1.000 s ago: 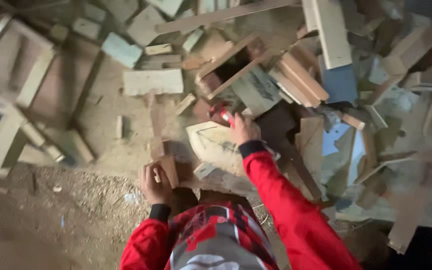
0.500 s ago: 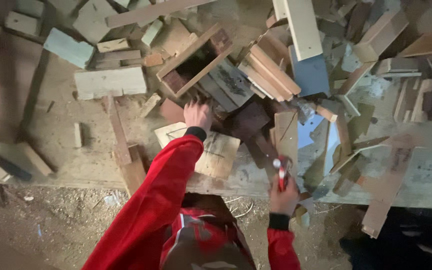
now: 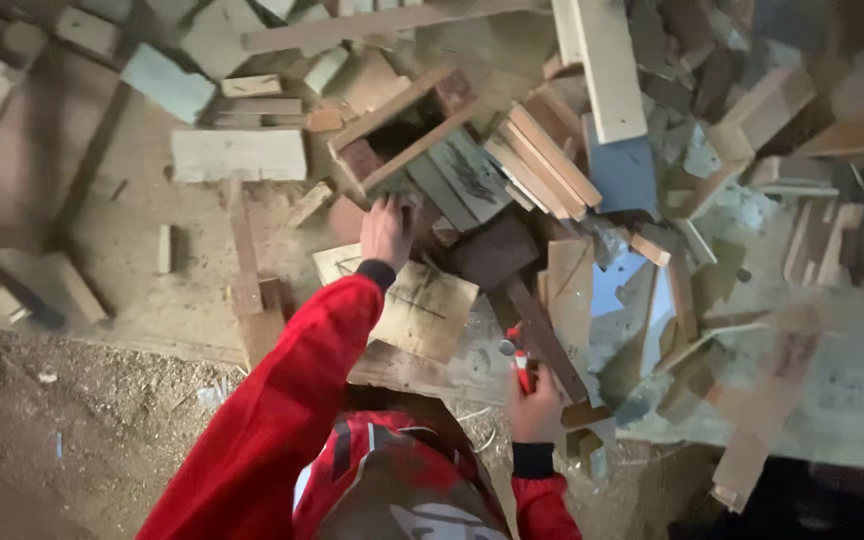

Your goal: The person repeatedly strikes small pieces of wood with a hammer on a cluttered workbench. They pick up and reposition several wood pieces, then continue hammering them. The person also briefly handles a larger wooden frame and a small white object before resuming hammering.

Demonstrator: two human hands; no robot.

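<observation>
My left hand [image 3: 389,230] reaches forward on a long red sleeve into a pile of scrap wood. Its fingers curl against the dark planks [image 3: 457,180] beside an open wooden frame [image 3: 397,130]. Blur hides whether it grips a piece. Under that wrist lies a pale square board [image 3: 422,310] with pencil marks. My right hand [image 3: 535,405] is close to my body at the lower middle, closed around a small red-handled tool [image 3: 520,362] that points up toward a slanted brown strip [image 3: 547,340].
Offcuts, planks and blocks cover the whole upper and right area, including a long pale plank [image 3: 607,65], a pale rectangular block [image 3: 239,155] and a blue-grey panel [image 3: 622,175]. Sawdust-strewn dirt floor [image 3: 82,430] lies at lower left.
One second ago my right hand reached into the pile at the red tool; it has pulled back holding it. My left hand has left a small block near me and stretched forward.
</observation>
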